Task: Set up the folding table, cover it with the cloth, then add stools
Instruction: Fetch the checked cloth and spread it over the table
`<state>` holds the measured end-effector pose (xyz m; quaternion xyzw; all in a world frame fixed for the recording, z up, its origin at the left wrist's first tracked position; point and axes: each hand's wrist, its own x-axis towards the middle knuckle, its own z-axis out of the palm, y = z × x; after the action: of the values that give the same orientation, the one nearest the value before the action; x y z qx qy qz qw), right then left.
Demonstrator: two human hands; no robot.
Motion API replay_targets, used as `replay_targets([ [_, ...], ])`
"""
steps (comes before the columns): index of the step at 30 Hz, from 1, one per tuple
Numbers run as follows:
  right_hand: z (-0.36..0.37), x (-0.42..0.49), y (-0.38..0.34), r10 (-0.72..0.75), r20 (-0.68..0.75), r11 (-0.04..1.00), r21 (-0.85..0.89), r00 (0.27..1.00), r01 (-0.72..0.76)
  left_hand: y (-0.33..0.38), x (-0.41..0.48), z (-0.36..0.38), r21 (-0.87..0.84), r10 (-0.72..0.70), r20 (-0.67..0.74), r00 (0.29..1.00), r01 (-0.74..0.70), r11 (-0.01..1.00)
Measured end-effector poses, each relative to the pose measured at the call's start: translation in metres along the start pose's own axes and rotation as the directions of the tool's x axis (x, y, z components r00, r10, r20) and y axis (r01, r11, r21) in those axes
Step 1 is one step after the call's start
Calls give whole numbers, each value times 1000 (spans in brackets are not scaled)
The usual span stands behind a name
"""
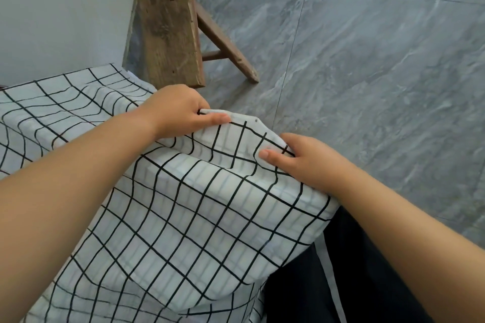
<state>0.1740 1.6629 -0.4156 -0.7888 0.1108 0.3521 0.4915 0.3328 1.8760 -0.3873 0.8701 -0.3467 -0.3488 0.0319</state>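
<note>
1. The cloth [183, 217] drapes the bench; the left hand [178, 113] and right hand [304, 162] each have a pinching grip on its raised corner.
2. An uneven tug could drag it askew.
3. The bench edge is hidden, so the overhang may be lopsided.

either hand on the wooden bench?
No, the left hand and right hand both grip the checked cloth; the wooden bench lies beyond them.

I am wearing the only camera on my head. It is looking forward and steeply down, sitting close above my left hand [178, 113] and right hand [307, 162] at the cloth's [183, 217] right corner, taking in the floor [367, 86] and a wooden stool [168, 21] beyond the far edge.
</note>
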Motion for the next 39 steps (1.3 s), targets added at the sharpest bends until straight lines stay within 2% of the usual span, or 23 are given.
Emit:
replay_targets([
  [4,6,1,-3,-2,39,997,73,999,0,2,-2,-6,3,31,-118,993,-31,1000],
  [9,-8,-3,-8,-71,-153,993,86,986,85,7,-3,-13,29,69,-190,979,-65,997],
  [12,-18,-7,-10,-132,-266,991,-37,955,126,9,-6,-22,48,117,-268,956,-108,993],
  [18,-30,-17,-14,-344,-431,920,-332,835,207,18,-12,-38,232,262,-384,885,-182,956],
  [21,-41,-24,-18,-398,-452,888,-410,798,210,25,-18,-51,265,303,-412,860,-205,942],
  [28,-68,-64,-54,-501,-492,828,-511,712,229,54,-54,-101,223,306,-465,831,-225,949],
  [34,-90,-130,-95,-600,-487,765,-582,634,277,98,-109,-146,232,368,-537,760,-286,930],
  [39,-104,-194,-116,-642,-494,720,-650,586,242,134,-144,-177,281,357,-565,743,-233,931],
])
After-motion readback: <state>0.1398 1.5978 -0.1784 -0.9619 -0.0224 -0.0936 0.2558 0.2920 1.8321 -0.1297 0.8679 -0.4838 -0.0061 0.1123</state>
